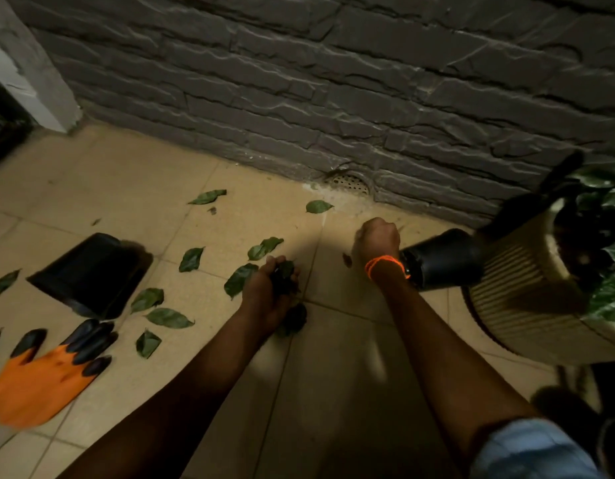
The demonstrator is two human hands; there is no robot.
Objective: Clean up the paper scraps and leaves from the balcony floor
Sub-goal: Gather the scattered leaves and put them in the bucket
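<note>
Several green leaves lie scattered on the beige tiled floor (pixel 333 375), among them one (pixel 207 197) near the wall, one (pixel 318 206) by the drain, and one (pixel 169 318) at lower left. My left hand (pixel 264 295) is closed around a bunch of dark leaves (pixel 285 273), with more leaves (pixel 294 319) just under it. My right hand (pixel 376 238), an orange thread on its wrist, is curled into a fist low over the tiles. What it holds is hidden. No paper scraps show.
A black plastic pot (pixel 91 274) lies tipped over at left. An orange glove with black claw tips (pixel 46 371) lies at lower left. Another black pot (pixel 440 259) lies beside a ribbed cream planter (pixel 520 299) with a plant at right. A dark brick wall (pixel 333 98) and floor drain (pixel 349 183) stand ahead.
</note>
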